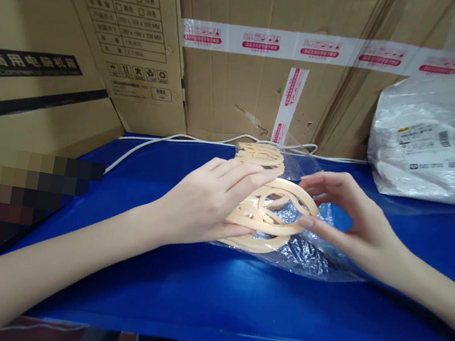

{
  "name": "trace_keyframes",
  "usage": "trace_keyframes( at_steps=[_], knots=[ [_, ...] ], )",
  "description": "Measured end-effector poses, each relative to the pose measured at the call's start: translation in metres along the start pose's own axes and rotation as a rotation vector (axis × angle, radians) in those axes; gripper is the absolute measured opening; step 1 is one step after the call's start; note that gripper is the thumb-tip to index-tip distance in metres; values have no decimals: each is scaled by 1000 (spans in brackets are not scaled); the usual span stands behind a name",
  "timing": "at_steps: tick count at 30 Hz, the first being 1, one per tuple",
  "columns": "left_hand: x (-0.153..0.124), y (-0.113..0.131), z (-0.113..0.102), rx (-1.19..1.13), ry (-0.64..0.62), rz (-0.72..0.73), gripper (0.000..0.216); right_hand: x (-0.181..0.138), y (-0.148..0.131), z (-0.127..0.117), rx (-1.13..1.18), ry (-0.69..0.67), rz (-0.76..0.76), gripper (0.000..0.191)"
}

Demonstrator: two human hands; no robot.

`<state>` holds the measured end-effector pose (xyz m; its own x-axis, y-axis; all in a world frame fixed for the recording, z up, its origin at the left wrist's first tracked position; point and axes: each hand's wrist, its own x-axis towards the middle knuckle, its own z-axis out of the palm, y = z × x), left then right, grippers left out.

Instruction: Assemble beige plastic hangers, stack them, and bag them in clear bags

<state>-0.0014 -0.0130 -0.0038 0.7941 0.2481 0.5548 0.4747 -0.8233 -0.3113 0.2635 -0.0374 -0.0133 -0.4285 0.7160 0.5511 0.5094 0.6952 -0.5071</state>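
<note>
A stack of flat beige oval rings (276,216) lies on a clear plastic bag (309,252) in the middle of the blue table (207,300). My left hand (205,201) grips the stack from its left side, fingers over the top ring and thumb underneath. My right hand (345,218) pinches the top ring's right edge between thumb and fingers. More beige rings (261,155) lie just behind, partly inside the bag.
Large cardboard boxes (254,54) wall off the back and left of the table. A white plastic bag with a label (421,149) sits at the back right. A white cable (180,141) runs along the back edge. A blurred patch covers the left.
</note>
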Motion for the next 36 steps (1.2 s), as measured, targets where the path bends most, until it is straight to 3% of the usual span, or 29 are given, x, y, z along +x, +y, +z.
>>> trace_keyframes(
  at_steps=[5, 11, 15, 18, 22, 26, 30, 34, 36],
  knots=[
    [2, 14, 1, -74, 25, 43, 60, -6, -8, 6, -276, -81, -294, 70],
    [2, 20, 3, -151, 3, 22, 57, -10, -17, 9, -421, -71, -380, 73],
    [4, 17, 2, -264, -34, -73, 64, -10, -19, 12, -389, -79, -252, 77],
    [4, 5, -3, -418, -151, -161, 84, -5, -11, 1, -321, -54, -158, 80],
    [-1, -23, -9, -499, -429, -248, 99, 6, 4, -42, -141, -90, 118, 79],
    [-11, -44, -8, -489, -706, -247, 97, 11, 9, -88, -179, -168, 426, 67],
    [-15, -47, -5, -506, -728, -238, 96, 6, 15, -105, -202, -213, 514, 66],
    [-14, -44, -6, -503, -750, -268, 98, 1, 26, -104, -136, -371, 571, 72],
    [-13, -42, -7, -507, -753, -270, 99, 2, 29, -100, -169, -303, 497, 67]
  ],
)
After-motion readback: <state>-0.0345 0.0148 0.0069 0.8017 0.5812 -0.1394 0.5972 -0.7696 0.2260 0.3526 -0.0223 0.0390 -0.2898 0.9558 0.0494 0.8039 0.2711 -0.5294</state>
